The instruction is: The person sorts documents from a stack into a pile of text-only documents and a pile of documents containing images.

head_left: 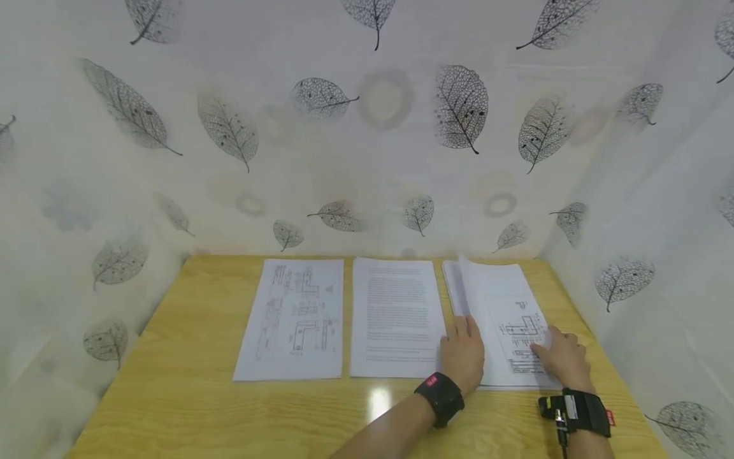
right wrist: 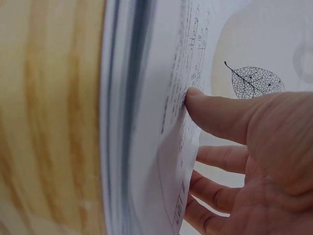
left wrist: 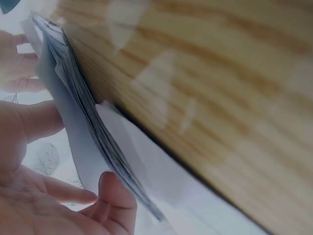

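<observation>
"On the yellow wood-grain table (head_left: 189, 344), doing what?"
"Pinching the rightmost white printed paper stack (head_left: 501, 319) with the right grip (head_left: 564, 360), seemingly the left grip (head_left: 463, 354) too, before white leaf-patterned walls (head_left: 378, 153)."

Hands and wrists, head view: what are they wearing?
Left hand: black wristband, red label. Right hand: black wrist strap with white label, red tag, yellow-marked black module, black cable, metallic connector. No gloves; no sleeves visible.
</observation>
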`<state>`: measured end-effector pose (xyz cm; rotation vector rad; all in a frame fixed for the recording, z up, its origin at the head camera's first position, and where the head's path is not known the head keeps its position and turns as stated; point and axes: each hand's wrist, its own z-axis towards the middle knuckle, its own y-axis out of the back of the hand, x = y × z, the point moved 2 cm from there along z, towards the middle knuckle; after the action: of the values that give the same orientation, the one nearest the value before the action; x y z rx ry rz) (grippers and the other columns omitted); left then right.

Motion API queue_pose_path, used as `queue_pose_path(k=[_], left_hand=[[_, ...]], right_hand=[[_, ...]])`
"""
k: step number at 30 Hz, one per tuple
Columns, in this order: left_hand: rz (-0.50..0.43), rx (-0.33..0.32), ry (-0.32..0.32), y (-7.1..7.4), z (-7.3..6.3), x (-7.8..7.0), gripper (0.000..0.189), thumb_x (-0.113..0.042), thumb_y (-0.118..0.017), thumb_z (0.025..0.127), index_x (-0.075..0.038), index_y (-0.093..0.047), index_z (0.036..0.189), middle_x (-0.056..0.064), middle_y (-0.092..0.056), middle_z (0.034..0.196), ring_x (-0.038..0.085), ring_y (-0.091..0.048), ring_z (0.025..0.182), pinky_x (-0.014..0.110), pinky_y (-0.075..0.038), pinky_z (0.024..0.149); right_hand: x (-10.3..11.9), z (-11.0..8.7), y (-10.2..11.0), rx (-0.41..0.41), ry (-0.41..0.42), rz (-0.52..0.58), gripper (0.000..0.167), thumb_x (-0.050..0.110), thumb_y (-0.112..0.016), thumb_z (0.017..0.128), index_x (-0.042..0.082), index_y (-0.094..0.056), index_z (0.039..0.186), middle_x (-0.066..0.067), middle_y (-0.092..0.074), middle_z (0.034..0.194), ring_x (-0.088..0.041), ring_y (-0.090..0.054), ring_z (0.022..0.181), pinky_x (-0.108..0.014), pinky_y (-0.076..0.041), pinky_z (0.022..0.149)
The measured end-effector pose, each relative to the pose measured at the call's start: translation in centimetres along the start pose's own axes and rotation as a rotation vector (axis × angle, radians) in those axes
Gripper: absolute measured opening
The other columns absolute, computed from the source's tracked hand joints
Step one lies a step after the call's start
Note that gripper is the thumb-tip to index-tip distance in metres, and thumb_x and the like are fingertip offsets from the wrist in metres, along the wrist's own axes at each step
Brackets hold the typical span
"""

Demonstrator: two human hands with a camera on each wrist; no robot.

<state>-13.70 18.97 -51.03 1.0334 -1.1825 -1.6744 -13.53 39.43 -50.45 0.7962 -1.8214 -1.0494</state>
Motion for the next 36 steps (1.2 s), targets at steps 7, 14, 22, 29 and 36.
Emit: queue_pose_path(k=[7,14,22,29,36], left_hand=[[-0.180,0.078,-0.079,-0.1,0.4,-0.1,0.055,-0.018,-0.072,0.085,-0.008,-0.052,0.135,0.005,-0.064,0.101,0.012,-0.062,0.085,0.022,-0.049,0.065],[-0.738,0.230,0.144,-0.9,1.2,1.3,0.027,-0.002,-0.055,0.090,-0.003,-0.052,0.116,0.009,-0.066,0.081,0.013,-0.061,0.067,0.025,-0.049,0.056],[-1.057,0.235,0.317,-0.9,1.4,3.9,0.048,-0.002,-0.041,0.096,-0.007,-0.044,0.143,0.015,-0.057,0.137,0.025,-0.055,0.126,0.040,-0.045,0.104],[-1.176,0.197,0.315,0.5,1.2,5.4,0.031,-0.006,-0.038,0.100,-0.008,-0.050,0.129,0.013,-0.064,0.116,0.022,-0.066,0.094,0.038,-0.054,0.083],[-1.223,0.186,0.285,2.0,1.0,7.1,0.025,-0.022,-0.034,0.107,-0.013,-0.047,0.126,0.005,-0.060,0.093,0.011,-0.053,0.056,0.027,-0.044,0.045]], right_hand=[[0.2,0.0,-0.1,-0.017,-0.009,0.004,0.071,0.022,-0.058,0.096,-0.010,-0.021,0.148,-0.044,-0.024,0.136,-0.064,-0.025,0.122,-0.073,-0.030,0.096],[-0.1,0.2,-0.6,-0.071,0.038,0.007,0.074,0.020,-0.063,0.093,-0.014,-0.024,0.146,-0.044,-0.024,0.139,-0.062,-0.026,0.124,-0.071,-0.029,0.099],[-0.2,-0.1,-0.3,-0.056,0.141,0.134,0.077,0.029,-0.058,0.097,-0.017,-0.022,0.146,-0.043,-0.024,0.144,-0.060,-0.025,0.132,-0.068,-0.025,0.106],[0.5,-1.0,0.9,-0.087,0.062,0.351,0.074,0.043,-0.046,0.101,-0.004,-0.020,0.152,-0.038,-0.037,0.143,-0.050,-0.046,0.123,-0.051,-0.049,0.086],[2.7,-1.3,0.5,-0.089,0.053,0.585,0.074,0.046,-0.043,0.102,-0.001,-0.020,0.153,-0.032,-0.056,0.126,-0.010,-0.067,0.075,-0.028,-0.054,0.059]])
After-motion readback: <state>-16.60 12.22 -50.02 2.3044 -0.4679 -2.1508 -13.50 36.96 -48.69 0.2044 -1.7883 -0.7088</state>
